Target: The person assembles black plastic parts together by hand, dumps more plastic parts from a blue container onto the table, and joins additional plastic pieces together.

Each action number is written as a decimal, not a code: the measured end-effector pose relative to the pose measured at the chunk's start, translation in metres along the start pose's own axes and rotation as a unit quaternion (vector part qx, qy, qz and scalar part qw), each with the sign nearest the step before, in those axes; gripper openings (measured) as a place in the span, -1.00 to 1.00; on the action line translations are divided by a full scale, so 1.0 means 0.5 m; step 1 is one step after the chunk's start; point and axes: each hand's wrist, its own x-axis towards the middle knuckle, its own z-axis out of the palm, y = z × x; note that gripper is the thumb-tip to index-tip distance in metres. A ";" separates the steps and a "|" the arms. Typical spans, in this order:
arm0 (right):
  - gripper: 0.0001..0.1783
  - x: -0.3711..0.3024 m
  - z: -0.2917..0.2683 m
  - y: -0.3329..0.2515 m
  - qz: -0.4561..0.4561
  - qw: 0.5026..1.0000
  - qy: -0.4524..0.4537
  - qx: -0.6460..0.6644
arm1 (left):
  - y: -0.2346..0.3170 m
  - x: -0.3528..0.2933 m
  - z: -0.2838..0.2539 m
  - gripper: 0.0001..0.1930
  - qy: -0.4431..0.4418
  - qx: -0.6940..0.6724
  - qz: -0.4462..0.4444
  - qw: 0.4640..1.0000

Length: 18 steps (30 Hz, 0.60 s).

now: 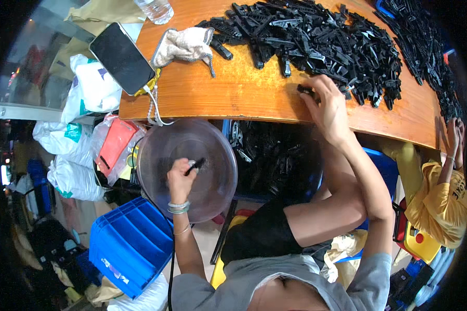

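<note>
My left hand (pixel 181 179) is over a round, clear plastic tub (pixel 232 168), its fingers closed on a small black plastic part (pixel 195 166). Above the table's near edge, my right hand (pixel 327 106) pinches another black plastic part (pixel 307 91) between thumb and fingers. Just beyond it spreads a big heap of loose black plastic parts (pixel 321 41) on the wooden table (pixel 233 96). The exact kind of these parts is too small to make out.
A phone (pixel 122 58) on a stand, a knitted glove (pixel 184 45) and a clear bottle (pixel 156 10) are at the table's left. Below the table sits a bin of black parts (pixel 277 160). A blue crate (pixel 132 243) stands lower left. Another person (pixel 441 197) works at right.
</note>
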 end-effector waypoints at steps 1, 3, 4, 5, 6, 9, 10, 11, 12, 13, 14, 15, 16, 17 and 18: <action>-0.74 -0.001 0.000 -0.004 0.031 0.997 -0.006 0.065 | 0.028 0.008 -0.013 -0.72 0.023 -0.173 0.013 0.985; -0.69 -0.009 0.006 0.000 0.075 0.983 -0.013 0.169 | 0.133 0.022 -0.055 -0.78 0.014 -0.435 0.034 0.900; -0.72 -0.015 0.011 0.012 0.075 0.979 -0.042 0.187 | 0.192 0.031 -0.067 -0.78 0.010 -0.440 0.044 0.897; -0.73 -0.020 0.019 0.014 0.095 0.971 -0.050 0.212 | 0.246 0.045 -0.076 -0.82 -0.005 -0.485 0.084 0.870; -0.73 -0.022 0.023 0.007 0.113 0.963 -0.059 0.238 | 0.291 0.061 -0.084 -0.84 -0.019 -0.528 0.122 0.840; -0.70 -0.024 0.004 0.002 0.026 0.994 -0.049 0.097 | 0.391 0.134 -0.080 -0.83 -0.094 -0.511 0.140 0.843; -0.68 -0.025 -0.002 0.006 0.021 0.998 -0.059 0.023 | 0.403 0.161 -0.079 -0.83 -0.129 -0.491 0.147 0.849; -0.67 -0.027 -0.004 0.009 0.034 0.998 -0.050 0.016 | 0.414 0.184 -0.072 -0.82 -0.140 -0.489 0.159 0.847; -0.67 -0.029 -0.010 0.014 0.036 0.998 -0.045 0.011 | 0.427 0.203 -0.061 -0.81 -0.155 -0.487 0.171 0.842; -0.70 -0.031 -0.015 0.019 0.025 0.999 -0.044 -0.005 | 0.432 0.214 -0.058 -0.84 -0.180 -0.482 0.161 0.842; -0.73 -0.032 -0.018 0.022 0.014 0.999 -0.044 -0.020 | 0.435 0.219 -0.055 -0.84 -0.181 -0.481 0.166 0.841; -0.75 -0.036 -0.019 0.025 0.013 0.999 -0.036 -0.030 | 0.437 0.221 -0.049 -0.84 -0.176 -0.458 0.183 0.852; -0.75 -0.037 -0.019 0.030 0.016 0.999 -0.033 -0.031 | 0.438 0.222 -0.043 -0.83 -0.170 -0.433 0.199 0.863; -0.76 -0.038 -0.019 0.033 0.021 0.999 -0.021 -0.013 | 0.438 0.222 -0.037 -0.77 -0.125 -0.376 0.242 0.885; -0.77 -0.036 -0.021 0.037 0.025 1.000 -0.009 0.005 | 0.445 0.219 -0.033 -0.76 -0.099 -0.356 0.265 0.891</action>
